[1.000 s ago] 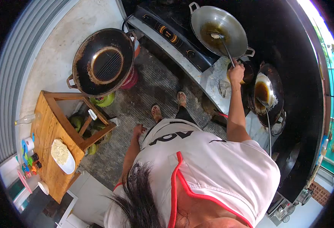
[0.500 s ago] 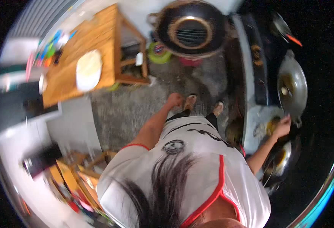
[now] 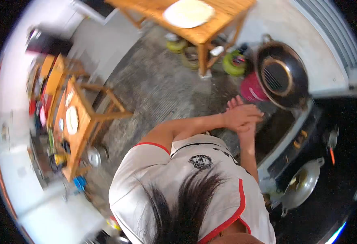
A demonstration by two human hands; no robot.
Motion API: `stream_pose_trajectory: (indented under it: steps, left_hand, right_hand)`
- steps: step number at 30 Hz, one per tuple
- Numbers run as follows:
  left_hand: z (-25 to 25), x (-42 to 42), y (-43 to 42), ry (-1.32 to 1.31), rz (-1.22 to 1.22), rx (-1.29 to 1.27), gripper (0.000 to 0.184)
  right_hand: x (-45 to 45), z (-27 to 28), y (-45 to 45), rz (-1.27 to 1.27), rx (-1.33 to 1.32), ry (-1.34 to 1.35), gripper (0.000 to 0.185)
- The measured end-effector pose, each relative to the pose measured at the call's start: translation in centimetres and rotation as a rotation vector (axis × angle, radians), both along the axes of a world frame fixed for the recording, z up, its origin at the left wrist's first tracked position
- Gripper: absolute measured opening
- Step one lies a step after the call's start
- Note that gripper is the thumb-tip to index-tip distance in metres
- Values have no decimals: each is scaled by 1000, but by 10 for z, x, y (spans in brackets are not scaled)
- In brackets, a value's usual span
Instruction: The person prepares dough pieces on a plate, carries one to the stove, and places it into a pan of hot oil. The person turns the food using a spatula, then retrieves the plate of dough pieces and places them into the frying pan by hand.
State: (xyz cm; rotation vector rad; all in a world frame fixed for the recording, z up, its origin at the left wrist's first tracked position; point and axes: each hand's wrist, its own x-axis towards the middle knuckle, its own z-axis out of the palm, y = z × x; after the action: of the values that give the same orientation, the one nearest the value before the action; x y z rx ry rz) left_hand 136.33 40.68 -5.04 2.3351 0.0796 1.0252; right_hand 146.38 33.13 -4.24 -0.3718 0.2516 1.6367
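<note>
Head view: your left hand [image 3: 242, 116] overlaps your right hand [image 3: 235, 103]; can't tell grip or anything between. Step looks like hand-rubbing. Dark wok [image 3: 297, 75] near, ahead-right; reaching it would call for parting them.

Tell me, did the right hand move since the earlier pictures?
Yes, the right hand has moved away from the silver wok, toward the big black wok, and now meets the left hand.
</note>
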Motion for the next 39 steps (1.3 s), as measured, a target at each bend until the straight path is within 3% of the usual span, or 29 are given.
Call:
stream_pose_trajectory:
  steps: [2, 3, 4, 6, 8, 11, 12, 14, 15, 16, 18, 19, 20, 21, 22, 24, 27, 30, 33, 35, 36, 38, 39]
  left_hand:
    - [22, -52, 25, 104, 310, 29, 35]
    - [-6, -76, 30, 84, 458, -92, 33]
    - [-29, -114, 35, 481, 549, -19, 36]
    - [-66, -190, 31, 1286, 638, 35, 42]
    - [-80, -256, 3, 1105, 751, -530, 28]
    - [-105, -326, -73, 841, 1075, -720, 24]
    - [-113, -347, -106, 742, 1163, -754, 25]
    - [-125, -388, -165, 712, 1340, -1062, 27]
    - [-137, -411, -202, 675, 1381, -1068, 29]
    - [-176, -440, -243, 788, 1394, -1153, 31]
    - [-186, -473, -327, 881, 1486, -1396, 41]
    - [-213, -499, -378, 1115, 1206, -1127, 40]
    - [-221, -506, -419, 983, 1513, -1618, 41]
    - [-250, -514, -472, 863, 1624, -1581, 41]
    - [-231, -523, -494, 1028, 1443, -1790, 40]
    - [-202, -528, -535, 660, 1576, -2002, 32]
    - [-220, -543, -596, 412, 1864, -1925, 28]
    - [-214, -582, -625, 224, 1855, -1996, 22]
    - [-175, -628, -641, -366, 2143, -1569, 17]
    - [-121, -667, -650, -325, 2355, -1287, 21]
    - [-86, -686, -649, -449, 2469, -1161, 21]
    - [20, -713, -655, -634, 2598, -855, 21]
    - [82, -719, -653, -582, 2730, -729, 19]
  right_hand:
    - [-34, 37, 27, 162, 202, 380, 47]
    - [-54, 78, 32, 239, -18, 66, 44]
    - [-72, 106, 29, 304, -202, -269, 42]
    - [-61, 62, 18, 357, 235, -259, 33]
    - [-95, 86, 24, 467, 438, -431, 23]
    - [-143, 169, 28, 630, 571, -463, 16]
    - [-157, 194, 27, 697, 706, -378, 13]
    - [-194, 239, 18, 774, 1017, -292, 12]
    - [-218, 258, 16, 855, 1227, -238, 7]
    - [-242, 278, 13, 922, 1441, -178, 6]
    - [-300, 311, 3, 1050, 1778, 49, 24]
    - [-332, 325, -7, 1044, 1884, 156, 34]
    - [-353, 335, -12, 1101, 1937, 169, 36]
    - [-374, 345, -17, 1158, 1992, 180, 39]
    - [-392, 353, -21, 1279, 1995, 85, 33]
    - [-434, 366, -31, 1492, 2002, -103, 23]
    - [-514, 377, -49, 1734, 2096, -200, 12]
    - [-610, 389, -84, 1825, 2291, 14, 18]
    - [-670, 397, -123, 1767, 2278, 90, 18]
    - [-706, 392, -129, 1634, 2331, 210, 17]
    - [-725, 391, -130, 1520, 2373, 262, 16]
    - [-781, 392, -147, 1294, 2480, 401, 15]
    - [-811, 394, -160, 1208, 2545, 496, 15]
